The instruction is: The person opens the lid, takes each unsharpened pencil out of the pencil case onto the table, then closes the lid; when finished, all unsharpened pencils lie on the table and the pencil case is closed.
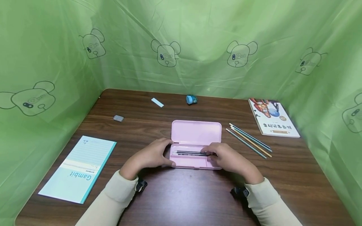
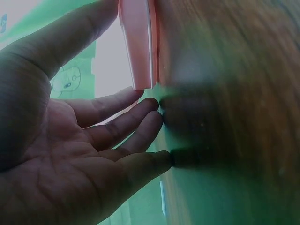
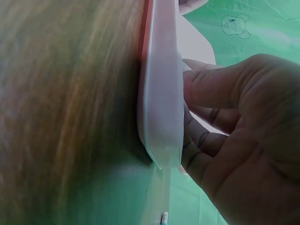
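A pink pencil case [image 1: 196, 131] lies on the table with its lid folded back. Several dark pencils [image 1: 189, 153] lie lengthwise in its tray. My left hand [image 1: 154, 153] holds the case's left end, thumb at the near corner and index finger by the hinge; the other fingers extend loosely in the left wrist view. My right hand [image 1: 229, 157] reaches into the case's right end, with thumb and fingers at the pencils' ends. In the right wrist view the case's side wall [image 3: 164, 93] hides those fingertips and the pencils.
Several loose pencils [image 1: 249, 139] lie to the right, near a book [image 1: 272, 117]. On the left are a notebook [image 1: 77, 169] and a grey eraser [image 1: 118, 118]. A white strip [image 1: 157, 102] and a blue sharpener-like item [image 1: 191, 99] sit at the back, before a green curtain [image 1: 203, 31].
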### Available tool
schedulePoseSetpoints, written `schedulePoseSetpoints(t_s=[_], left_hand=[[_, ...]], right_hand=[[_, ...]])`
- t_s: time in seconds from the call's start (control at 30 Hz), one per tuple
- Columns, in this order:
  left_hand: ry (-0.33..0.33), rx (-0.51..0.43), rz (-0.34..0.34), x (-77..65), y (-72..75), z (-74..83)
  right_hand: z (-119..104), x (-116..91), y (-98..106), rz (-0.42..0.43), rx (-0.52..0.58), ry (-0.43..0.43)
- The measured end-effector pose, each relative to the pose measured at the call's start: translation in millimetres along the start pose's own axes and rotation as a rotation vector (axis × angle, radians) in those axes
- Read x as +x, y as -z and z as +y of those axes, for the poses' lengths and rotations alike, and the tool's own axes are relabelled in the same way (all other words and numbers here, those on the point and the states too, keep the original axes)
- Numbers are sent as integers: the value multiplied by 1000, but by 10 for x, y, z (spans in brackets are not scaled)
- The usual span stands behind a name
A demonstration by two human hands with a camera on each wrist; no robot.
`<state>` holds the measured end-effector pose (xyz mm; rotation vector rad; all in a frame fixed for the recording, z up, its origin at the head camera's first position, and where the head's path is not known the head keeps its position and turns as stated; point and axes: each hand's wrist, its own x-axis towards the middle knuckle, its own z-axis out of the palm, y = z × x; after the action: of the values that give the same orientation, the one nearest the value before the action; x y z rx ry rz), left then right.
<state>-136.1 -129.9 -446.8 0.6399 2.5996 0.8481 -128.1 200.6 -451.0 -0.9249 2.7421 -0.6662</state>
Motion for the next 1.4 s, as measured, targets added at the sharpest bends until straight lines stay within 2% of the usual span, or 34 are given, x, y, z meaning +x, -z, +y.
schedulePoseSetpoints(t_s=[0.13,0.6,0.7,0.8,0.9,1.0,1.1,1.23,1.4], left_hand=[[-1,-1,2,2,2,-6],[-9,3,-1,-4,3,-3],[-12,4,-1,-1,-4,-8],[-13,-1,-1,5,-11,-6],[-15,-6,1,9,-17,3],[-4,-21,-8,7,-20,14],[1,-19,-10,2,-21,11],[0,-1,1,-1,-19,-7],[1,-3,0,-1,-20,-13]], right_hand=[[-2,2,-2,5,0,14],[32,-29,7,11,122,-5],[53,-64,54,49,146,-3],[130,-136,166,142,177,2],[268,-265,346,273,187,-55],[449,-424,526,404,156,-175],[658,-549,634,482,124,-303],[929,-621,649,459,65,-411],[1160,-624,545,336,13,-443]])
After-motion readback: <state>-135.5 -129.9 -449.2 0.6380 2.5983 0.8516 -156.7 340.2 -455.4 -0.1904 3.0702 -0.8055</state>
